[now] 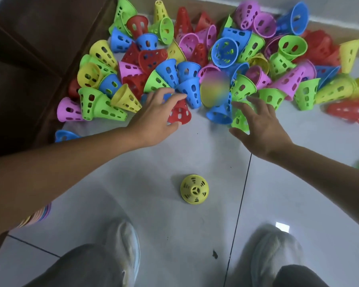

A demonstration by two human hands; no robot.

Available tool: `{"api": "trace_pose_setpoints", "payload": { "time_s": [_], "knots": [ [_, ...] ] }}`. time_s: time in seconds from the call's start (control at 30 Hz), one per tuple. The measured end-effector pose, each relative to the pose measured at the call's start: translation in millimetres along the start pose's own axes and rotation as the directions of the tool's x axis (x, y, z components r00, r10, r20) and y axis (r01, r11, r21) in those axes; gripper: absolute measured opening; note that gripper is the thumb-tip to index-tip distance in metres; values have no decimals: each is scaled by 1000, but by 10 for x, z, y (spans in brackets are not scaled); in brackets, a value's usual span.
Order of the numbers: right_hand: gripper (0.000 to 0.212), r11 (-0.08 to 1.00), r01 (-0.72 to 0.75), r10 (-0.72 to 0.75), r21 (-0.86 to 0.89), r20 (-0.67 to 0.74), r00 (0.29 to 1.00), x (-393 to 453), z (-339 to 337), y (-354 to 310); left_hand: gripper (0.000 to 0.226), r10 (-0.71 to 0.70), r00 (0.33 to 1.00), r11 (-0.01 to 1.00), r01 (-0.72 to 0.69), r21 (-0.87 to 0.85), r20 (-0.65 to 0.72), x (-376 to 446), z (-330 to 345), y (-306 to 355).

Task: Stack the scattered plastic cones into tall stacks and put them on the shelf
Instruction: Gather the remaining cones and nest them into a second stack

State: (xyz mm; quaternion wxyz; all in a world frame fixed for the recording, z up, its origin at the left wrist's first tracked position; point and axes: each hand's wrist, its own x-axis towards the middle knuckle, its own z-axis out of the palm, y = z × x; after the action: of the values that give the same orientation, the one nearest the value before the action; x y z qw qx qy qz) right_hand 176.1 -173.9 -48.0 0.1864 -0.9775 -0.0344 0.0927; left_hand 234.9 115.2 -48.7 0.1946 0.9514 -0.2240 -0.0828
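Scattered in a big heap across the floor (195, 154), against a dark wooden cabinet (35, 44): plastic cones in red, blue, green, yellow and pink, most lying on their sides. Standing apart near the feet, narrow end up: one yellow cone (194, 189). Just visible under the left forearm, at the frame's left edge: the rim of a stack of cones (40, 214), colours blurred.

Left hand (155, 119) reaching into the near edge of the heap, fingers and thumb curled round a red cone (179, 114). Right hand (259, 129) spread wide, fingers straight, holding nothing, hovering just before a blue cone (221, 112) and a green cone (239, 121). Between the hands, a blurred yellowish patch, not to be made out.

Probably very light, thin-walled and full of slots, so somewhat springy rather than rigid; smooth plastic, likely slippery. Little risk of breakage, more of skidding away or toppling neighbours. Best taken by the wide rim or round the middle of the wall, fingers outside and thumb opposite, with the narrow tip left free to slide into the next cone. Worth turning all the same way before nesting. Stacking barely begun, to judge by the size of the heap; no shelf in view.
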Motion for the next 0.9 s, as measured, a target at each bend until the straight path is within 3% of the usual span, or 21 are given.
{"api": "trace_pose_setpoints", "payload": {
  "time_s": [0.2, 0.37, 0.5, 0.73, 0.83, 0.9],
  "knots": [
    [64, 995, -94, 96, -30, 77, 992, -19, 69, 64, 61, -38, 989, 984, 12, 175, 146, 151, 59, 7],
    [58, 991, -130, 127, 22, 99, 987, -141, 116, 100, 53, -122, 917, 969, 27, 247, 379, 122, 64, 71],
    [52, 989, -131, 122, 72, 118, 986, -251, 143, 87, 43, -128, 909, 973, 38, 227, 397, 25, 38, 146],
    [19, 902, -216, 200, 373, 80, 976, -526, 196, 62, 15, -63, 963, 965, 126, -231, 264, -309, -79, 339],
    [13, 820, -278, 272, 501, 86, 958, -622, 189, 17, 13, -33, 955, 844, 185, -503, 295, -402, -133, 479],
    [23, 738, -327, 334, 590, 102, 937, -662, 175, -17, 28, -35, 950, 732, 237, -639, 311, -469, -192, 575]
  ]
}}
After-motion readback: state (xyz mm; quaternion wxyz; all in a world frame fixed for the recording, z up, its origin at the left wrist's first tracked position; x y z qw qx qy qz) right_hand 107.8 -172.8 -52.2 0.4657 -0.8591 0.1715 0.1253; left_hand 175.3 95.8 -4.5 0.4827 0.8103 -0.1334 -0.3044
